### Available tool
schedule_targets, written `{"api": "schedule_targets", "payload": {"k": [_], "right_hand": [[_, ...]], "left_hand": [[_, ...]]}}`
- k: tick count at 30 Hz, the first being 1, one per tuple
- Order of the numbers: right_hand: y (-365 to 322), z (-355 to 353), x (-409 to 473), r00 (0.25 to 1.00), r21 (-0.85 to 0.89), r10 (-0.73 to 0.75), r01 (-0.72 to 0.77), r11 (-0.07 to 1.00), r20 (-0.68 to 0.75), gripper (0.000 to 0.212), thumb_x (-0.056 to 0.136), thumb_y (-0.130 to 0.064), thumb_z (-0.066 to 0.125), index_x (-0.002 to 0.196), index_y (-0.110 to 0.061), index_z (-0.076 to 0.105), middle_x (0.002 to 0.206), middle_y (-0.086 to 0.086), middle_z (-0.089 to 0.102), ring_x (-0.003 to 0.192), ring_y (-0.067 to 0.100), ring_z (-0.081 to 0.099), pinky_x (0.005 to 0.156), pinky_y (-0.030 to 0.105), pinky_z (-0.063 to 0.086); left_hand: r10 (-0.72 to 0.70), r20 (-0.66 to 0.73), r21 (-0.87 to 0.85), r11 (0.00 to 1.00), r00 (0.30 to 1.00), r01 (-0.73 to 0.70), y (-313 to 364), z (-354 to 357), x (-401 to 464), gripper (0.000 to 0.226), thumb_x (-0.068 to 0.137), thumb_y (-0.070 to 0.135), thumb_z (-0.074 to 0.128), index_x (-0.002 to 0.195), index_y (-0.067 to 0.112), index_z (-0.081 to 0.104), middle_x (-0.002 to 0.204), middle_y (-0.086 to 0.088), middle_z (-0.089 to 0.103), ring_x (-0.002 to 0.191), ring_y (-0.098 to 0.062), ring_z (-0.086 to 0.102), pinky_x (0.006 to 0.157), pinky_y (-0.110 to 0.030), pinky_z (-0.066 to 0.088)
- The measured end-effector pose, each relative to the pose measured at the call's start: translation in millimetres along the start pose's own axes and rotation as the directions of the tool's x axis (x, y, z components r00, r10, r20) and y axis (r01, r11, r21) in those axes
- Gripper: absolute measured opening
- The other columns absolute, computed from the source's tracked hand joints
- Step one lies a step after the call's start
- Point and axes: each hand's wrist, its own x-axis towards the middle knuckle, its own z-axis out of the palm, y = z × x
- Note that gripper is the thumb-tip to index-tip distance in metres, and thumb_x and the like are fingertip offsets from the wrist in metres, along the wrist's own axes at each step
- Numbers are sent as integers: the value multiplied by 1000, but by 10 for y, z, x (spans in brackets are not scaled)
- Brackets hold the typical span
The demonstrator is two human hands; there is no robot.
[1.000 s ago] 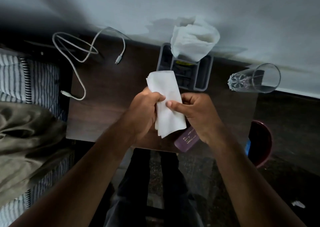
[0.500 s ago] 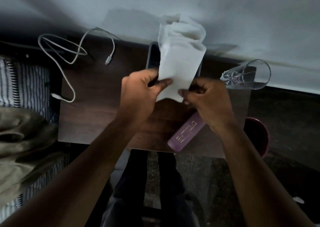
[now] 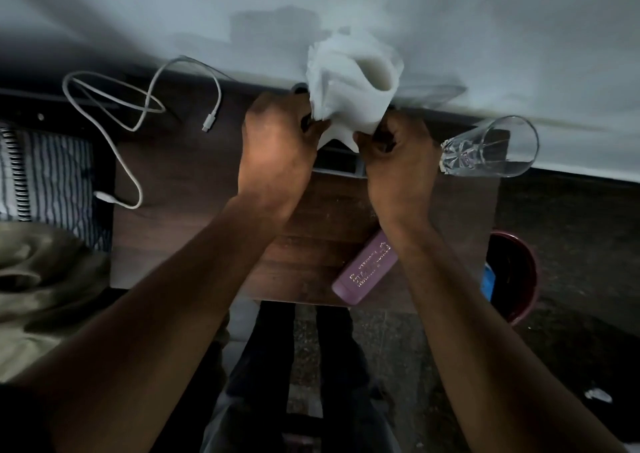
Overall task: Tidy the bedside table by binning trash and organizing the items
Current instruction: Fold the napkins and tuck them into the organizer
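White paper napkins [image 3: 353, 89] stand bunched over a grey organizer tray [image 3: 341, 170] at the back of the dark wooden bedside table [image 3: 194, 175]. My left hand [image 3: 277, 151] pinches the napkins' lower left side. My right hand [image 3: 401, 161] grips their lower right corner. Both hands hide most of the tray. A purple case [image 3: 365, 269] lies at the table's front edge, below my right wrist. A white charging cable [image 3: 138, 116] sprawls loose at the back left.
An empty clear glass [image 3: 491, 151] lies on its side at the table's right edge. A dark red bin [image 3: 519, 276] stands on the floor to the right. Striped bedding [image 3: 45, 172] and an olive cloth [image 3: 38, 279] border the table's left side. A wall runs behind.
Both hands carried the folded napkin from the table's middle back to the tray and now press it in among the bunched napkins there.
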Motion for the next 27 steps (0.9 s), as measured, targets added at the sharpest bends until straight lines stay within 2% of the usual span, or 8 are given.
{"api": "schedule_targets", "payload": {"k": [3, 5, 8, 10, 11, 17, 20, 27], "right_hand": [[24, -37, -24, 1000, 10, 11, -12, 1000, 29, 15, 79, -22, 78, 88, -11, 72, 83, 10, 70, 76, 24, 66, 64, 30, 50], [39, -69, -42, 997, -7, 22, -22, 1000, 74, 17, 80, -22, 78, 91, -11, 72, 85, 9, 72, 80, 24, 67, 69, 40, 55], [57, -80, -55, 992, -41, 22, -17, 999, 123, 15, 79, -24, 80, 89, -15, 72, 85, 8, 71, 78, 20, 67, 68, 26, 54], [62, -85, -57, 991, -109, 0, 15, 994, 134, 15, 78, -26, 81, 86, -18, 71, 85, 5, 67, 76, 16, 63, 59, 4, 37], [65, -95, -59, 991, -137, -17, 35, 990, 132, 16, 77, -27, 82, 86, -18, 71, 84, 4, 64, 76, 15, 60, 56, 3, 33], [48, -120, -184, 974, -258, -210, 225, 940, 84, 29, 73, -24, 83, 92, -6, 72, 97, 14, 63, 97, 36, 52, 79, 38, 43], [86, -131, -172, 975, -333, -209, 224, 916, 80, 33, 71, -28, 84, 89, -4, 71, 101, 18, 60, 99, 40, 52, 81, 41, 42], [44, -120, -117, 973, -317, -221, 229, 920, 62, 24, 74, -28, 82, 83, -8, 73, 96, 17, 61, 98, 41, 55, 80, 44, 43]], "left_hand": [[14, -6, -7, 1000, 1000, -14, 25, -38, -49, 15, 85, 20, 75, 85, 5, 77, 78, -6, 74, 65, -12, 61, 59, -15, 38], [6, 18, 11, 1000, 1000, -7, 6, -36, -107, 16, 84, 21, 77, 82, 5, 77, 76, -9, 72, 64, -15, 62, 57, -21, 41], [-24, 32, 36, 999, 999, 22, -65, -7, -186, 22, 83, 24, 80, 84, 3, 75, 84, -17, 68, 71, -27, 64, 61, -31, 50], [-32, 37, 40, 999, 999, 31, -109, 5, -224, 25, 80, 26, 83, 88, 3, 76, 90, -20, 67, 80, -31, 65, 66, -39, 55], [-30, 37, 44, 999, 999, 28, -124, 9, -241, 27, 80, 27, 83, 89, 3, 77, 92, -20, 66, 86, -32, 64, 69, -42, 56], [111, -27, 128, 986, 993, -107, -153, 35, -280, 34, 72, 25, 87, 95, 4, 74, 103, -11, 70, 104, -44, 58, 80, -59, 51], [194, -30, 170, 968, 981, -186, -127, 34, -243, 43, 68, 26, 87, 101, 15, 62, 103, -11, 68, 102, -47, 58, 83, -60, 49], [278, 57, 279, 918, 959, -283, -208, 47, -247, 43, 66, 18, 84, 100, 7, 60, 102, -14, 66, 100, -45, 60, 84, -52, 45]]}}
